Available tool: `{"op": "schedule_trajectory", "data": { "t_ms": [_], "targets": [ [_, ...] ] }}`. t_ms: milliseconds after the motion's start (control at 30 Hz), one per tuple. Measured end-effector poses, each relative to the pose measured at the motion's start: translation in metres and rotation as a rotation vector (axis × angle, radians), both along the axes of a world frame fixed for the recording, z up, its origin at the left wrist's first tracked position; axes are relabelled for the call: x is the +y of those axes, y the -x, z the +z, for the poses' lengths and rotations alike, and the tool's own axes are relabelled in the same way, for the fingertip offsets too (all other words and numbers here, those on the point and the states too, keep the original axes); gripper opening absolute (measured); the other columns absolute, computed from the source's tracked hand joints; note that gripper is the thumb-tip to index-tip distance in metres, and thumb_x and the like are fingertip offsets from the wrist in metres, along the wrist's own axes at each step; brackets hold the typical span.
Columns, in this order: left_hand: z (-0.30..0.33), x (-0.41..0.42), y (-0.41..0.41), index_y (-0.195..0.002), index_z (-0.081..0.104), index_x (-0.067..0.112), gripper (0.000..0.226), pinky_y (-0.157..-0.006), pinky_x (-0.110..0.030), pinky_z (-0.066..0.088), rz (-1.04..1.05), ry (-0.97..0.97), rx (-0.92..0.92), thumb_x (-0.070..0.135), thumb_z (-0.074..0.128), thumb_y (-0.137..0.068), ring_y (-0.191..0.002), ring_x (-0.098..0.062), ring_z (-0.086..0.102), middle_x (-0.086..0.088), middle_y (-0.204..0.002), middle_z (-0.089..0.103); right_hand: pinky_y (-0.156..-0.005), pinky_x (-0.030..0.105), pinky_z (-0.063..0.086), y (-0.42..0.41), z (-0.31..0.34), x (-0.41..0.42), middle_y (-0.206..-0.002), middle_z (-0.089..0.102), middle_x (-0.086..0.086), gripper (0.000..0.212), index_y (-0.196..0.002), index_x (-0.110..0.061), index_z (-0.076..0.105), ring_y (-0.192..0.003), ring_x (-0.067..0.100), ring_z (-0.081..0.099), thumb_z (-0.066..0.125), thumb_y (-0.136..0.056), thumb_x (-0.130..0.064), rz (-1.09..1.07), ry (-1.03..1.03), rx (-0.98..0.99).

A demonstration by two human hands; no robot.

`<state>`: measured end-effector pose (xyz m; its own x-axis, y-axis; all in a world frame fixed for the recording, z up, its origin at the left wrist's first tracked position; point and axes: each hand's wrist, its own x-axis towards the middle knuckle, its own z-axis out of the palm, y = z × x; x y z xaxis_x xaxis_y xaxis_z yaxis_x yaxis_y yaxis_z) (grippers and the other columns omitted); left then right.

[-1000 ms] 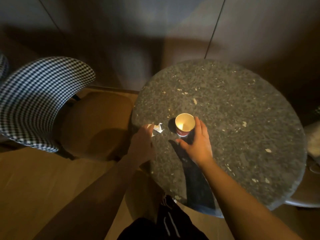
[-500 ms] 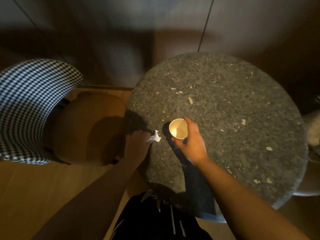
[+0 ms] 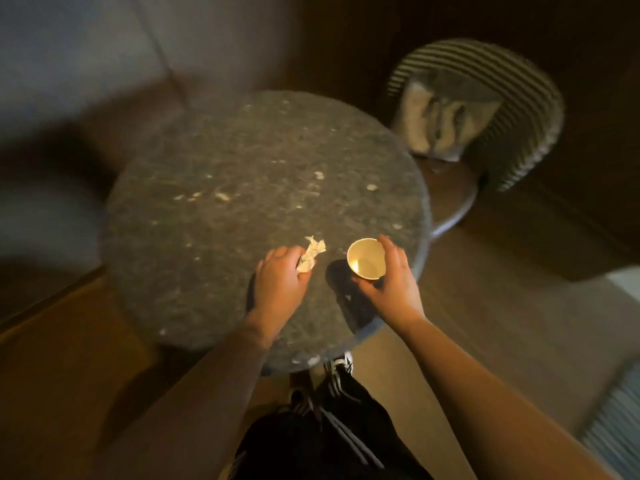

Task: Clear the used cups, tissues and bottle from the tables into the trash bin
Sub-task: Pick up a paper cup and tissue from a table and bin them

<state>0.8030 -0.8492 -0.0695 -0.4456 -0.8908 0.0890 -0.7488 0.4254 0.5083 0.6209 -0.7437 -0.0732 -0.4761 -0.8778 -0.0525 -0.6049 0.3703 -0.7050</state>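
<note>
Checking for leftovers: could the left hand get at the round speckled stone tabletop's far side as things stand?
Probably yes: the left hand holds only a crumpled white tissue, and nothing stands on the tabletop beyond.

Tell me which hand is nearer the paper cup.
Right. The right hand grips the paper cup around its side; the left hand is off to the cup's left, holding the crumpled tissue.

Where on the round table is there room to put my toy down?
The far half of the table is bare. It's crowded near you, where the left hand holds the tissue and the right hand grips the cup.
</note>
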Motion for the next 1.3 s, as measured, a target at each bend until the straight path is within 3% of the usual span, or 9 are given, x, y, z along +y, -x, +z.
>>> {"op": "schedule_trajectory", "data": {
  "t_ms": [167, 400, 567, 933, 1300],
  "targets": [
    [0.011, 0.052, 0.116, -0.093, 0.065, 0.014, 0.014, -0.074, -0.041, 0.04, -0.313, -0.036, -0.03, 0.026, 0.064, -0.084, -0.089, -0.035, 0.055, -0.011, -0.089, 0.061, -0.089, 0.025, 0.041, 0.067, 0.014, 0.109, -0.136, 0.042, -0.008, 0.085, -0.144, -0.032, 0.025, -0.118, 0.013, 0.049, 0.075, -0.076, -0.04, -0.372, 0.021, 0.064],
    [0.029, 0.174, 0.28, -0.09, 0.063, 0.013, 0.016, -0.073, -0.042, 0.043, -0.769, -0.021, -0.011, 0.029, 0.062, -0.086, -0.089, -0.033, 0.054, -0.009, -0.088, 0.06, -0.087, 0.027, 0.042, 0.149, 0.013, 0.278, -0.136, 0.041, -0.008, 0.086, -0.142, -0.036, 0.023, -0.117, 0.014, 0.049, 0.075, -0.075, -0.044, -0.91, 0.061, 0.104],
    [0.022, 0.285, 0.402, -0.092, 0.063, 0.012, 0.017, -0.072, -0.041, 0.044, -0.98, -0.027, 0.018, 0.028, 0.061, -0.087, -0.086, -0.028, 0.052, -0.006, -0.088, 0.06, -0.085, 0.026, 0.039, 0.224, -0.003, 0.394, -0.137, 0.042, -0.006, 0.088, -0.143, -0.033, 0.023, -0.118, 0.014, 0.048, 0.076, -0.074, -0.044, -1.195, 0.053, 0.108],
    [0.02, 0.506, 0.643, -0.091, 0.064, 0.012, 0.013, -0.062, -0.035, 0.04, -1.275, -0.041, -0.006, 0.024, 0.062, -0.087, -0.081, -0.025, 0.051, -0.004, -0.083, 0.058, -0.094, 0.033, 0.045, 0.394, 0.006, 0.63, -0.138, 0.043, -0.001, 0.087, -0.146, -0.026, 0.025, -0.121, 0.018, 0.048, 0.075, -0.077, -0.04, -1.546, -0.007, 0.145],
    [0.008, 0.671, 0.87, -0.096, 0.065, 0.009, 0.014, -0.073, -0.042, 0.046, -1.494, -0.104, -0.039, 0.018, 0.062, -0.085, -0.088, -0.033, 0.055, -0.012, -0.089, 0.061, -0.097, 0.03, 0.04, 0.568, -0.002, 0.768, -0.139, 0.041, -0.001, 0.085, -0.146, -0.024, 0.026, -0.122, 0.016, 0.046, 0.075, -0.078, -0.035, -1.709, 0.04, 0.069]
  ]
}}
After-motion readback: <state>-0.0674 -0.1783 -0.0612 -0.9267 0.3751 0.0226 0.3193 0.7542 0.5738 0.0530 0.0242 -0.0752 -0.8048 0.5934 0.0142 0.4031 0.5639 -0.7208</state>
